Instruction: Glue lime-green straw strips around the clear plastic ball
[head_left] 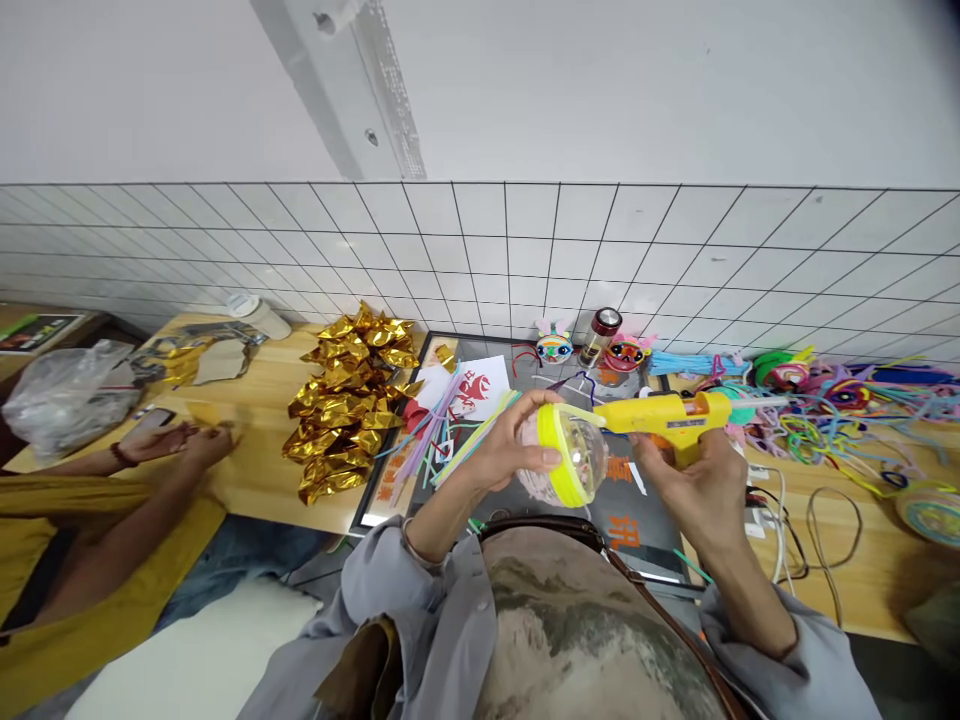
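In the head view my left hand [504,452] is wrapped round a clear round plastic container [594,452] with a yellow band [559,460] about it. My right hand [697,490] grips a yellow hot glue gun [660,412], a glue stick [754,401] sticking out of its back end. The gun points left, its nozzle at the upper edge of the yellow band; whether it touches cannot be made out. Below them lies a dark board [525,545] with orange characters. Pipe cleaners [431,425] and a white sheet with a red print [480,385] lie left of the container.
Gold foil pieces [345,420] are heaped to the left. A flask [602,335] and two decorated animal-face crafts [553,345] stand by the wall. Tangled pipe cleaners [810,420] and cables [784,530] lie right. At far left, a co-worker's hands [184,440] work over the table.
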